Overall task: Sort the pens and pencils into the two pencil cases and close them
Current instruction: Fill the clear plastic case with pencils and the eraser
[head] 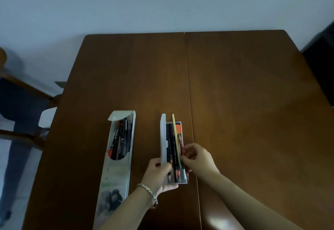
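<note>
Both forearms enter from the near edge of the brown table point(235, 85). Left hand point(159, 173), a bracelet point(148, 191) at its wrist, curls its fingers around the near left corner of the small clear case point(164, 135). Right hand point(197, 157), just beside it, pinches a red pencil point(181, 146) among the pencils lying lengthwise in that case; a pale yellow pencil point(175, 130) overhangs the far end. Well left of the left hand lies the long printed case point(115, 173), flap open, holding dark pens point(121, 137).
</note>
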The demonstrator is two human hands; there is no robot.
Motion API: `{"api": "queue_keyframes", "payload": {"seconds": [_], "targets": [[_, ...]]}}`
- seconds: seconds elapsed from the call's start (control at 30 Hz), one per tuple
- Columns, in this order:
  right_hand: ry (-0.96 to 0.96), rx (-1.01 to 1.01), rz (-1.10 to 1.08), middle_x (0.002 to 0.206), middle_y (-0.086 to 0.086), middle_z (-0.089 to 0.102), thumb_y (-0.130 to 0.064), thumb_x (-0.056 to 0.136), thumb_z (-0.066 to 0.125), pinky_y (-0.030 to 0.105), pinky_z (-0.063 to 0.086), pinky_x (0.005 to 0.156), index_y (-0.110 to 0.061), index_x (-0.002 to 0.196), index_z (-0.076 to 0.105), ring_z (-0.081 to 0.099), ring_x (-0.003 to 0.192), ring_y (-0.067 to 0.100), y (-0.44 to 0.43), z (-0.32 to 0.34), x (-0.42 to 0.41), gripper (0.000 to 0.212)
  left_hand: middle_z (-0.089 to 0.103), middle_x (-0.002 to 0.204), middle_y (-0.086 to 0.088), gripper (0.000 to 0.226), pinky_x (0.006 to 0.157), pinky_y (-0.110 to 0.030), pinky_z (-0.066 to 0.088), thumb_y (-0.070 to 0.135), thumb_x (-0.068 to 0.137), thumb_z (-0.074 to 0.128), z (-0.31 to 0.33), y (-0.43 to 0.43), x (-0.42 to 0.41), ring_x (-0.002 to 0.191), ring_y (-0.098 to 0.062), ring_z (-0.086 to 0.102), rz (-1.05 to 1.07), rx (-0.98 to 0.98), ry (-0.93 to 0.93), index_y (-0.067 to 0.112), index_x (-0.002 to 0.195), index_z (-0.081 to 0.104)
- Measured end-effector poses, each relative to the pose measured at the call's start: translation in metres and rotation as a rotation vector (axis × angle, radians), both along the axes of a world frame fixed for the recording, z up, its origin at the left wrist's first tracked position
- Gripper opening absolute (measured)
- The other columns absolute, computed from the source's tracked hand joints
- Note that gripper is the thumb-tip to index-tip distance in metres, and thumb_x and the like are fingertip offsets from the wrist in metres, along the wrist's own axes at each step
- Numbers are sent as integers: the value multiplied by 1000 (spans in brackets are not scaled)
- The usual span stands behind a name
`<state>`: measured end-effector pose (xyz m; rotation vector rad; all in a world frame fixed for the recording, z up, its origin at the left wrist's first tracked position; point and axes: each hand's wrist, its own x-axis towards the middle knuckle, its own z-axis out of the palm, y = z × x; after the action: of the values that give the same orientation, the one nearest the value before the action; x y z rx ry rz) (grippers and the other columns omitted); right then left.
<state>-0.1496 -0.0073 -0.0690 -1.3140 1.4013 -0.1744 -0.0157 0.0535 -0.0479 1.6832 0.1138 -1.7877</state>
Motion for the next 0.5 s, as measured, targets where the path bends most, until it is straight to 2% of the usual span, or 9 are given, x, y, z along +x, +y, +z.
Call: {"api": "queue_keyframes", "payload": {"seconds": [0.1,0.17,0.33,0.43,0.5], "targets": [[53,-53,-5,81,-3,59,-15,87,62,18,54,57,-20,96,53,61,64,9,17,-3,-2,14,50,106,-11,33,69,-47,55,-1,87,53,-1,17,-7,112,-35,54,2,2,2,15,114,41],[86,-76,-13,81,-3,58,-15,87,62,22,56,61,-19,95,53,61,68,11,24,-8,-2,12,52,107,-12,34,68,-46,55,-2,87,53,-2,24,-11,110,-34,56,-2,-3,-8,15,114,40],[61,13,-74,78,0,61,-8,84,65,20,55,52,-18,85,51,63,59,11,36,-15,-4,17,51,106,-12,35,80,-50,49,-3,87,51,-2,37,-18,87,-23,58,4,-8,-4,13,116,39],[80,100,-24,73,0,61,-7,81,68,15,50,45,-17,81,49,62,53,8,40,-18,-9,22,49,101,-10,37,86,-53,47,-7,87,46,-1,43,-19,92,-26,56,15,3,0,12,118,38],[85,144,-20,74,0,61,-9,80,71,16,50,45,-17,79,48,61,53,9,39,-19,-11,24,46,95,-8,37,95,-57,45,-8,87,43,0,44,-19,99,-30,53,19,14,6,11,118,39]]}}
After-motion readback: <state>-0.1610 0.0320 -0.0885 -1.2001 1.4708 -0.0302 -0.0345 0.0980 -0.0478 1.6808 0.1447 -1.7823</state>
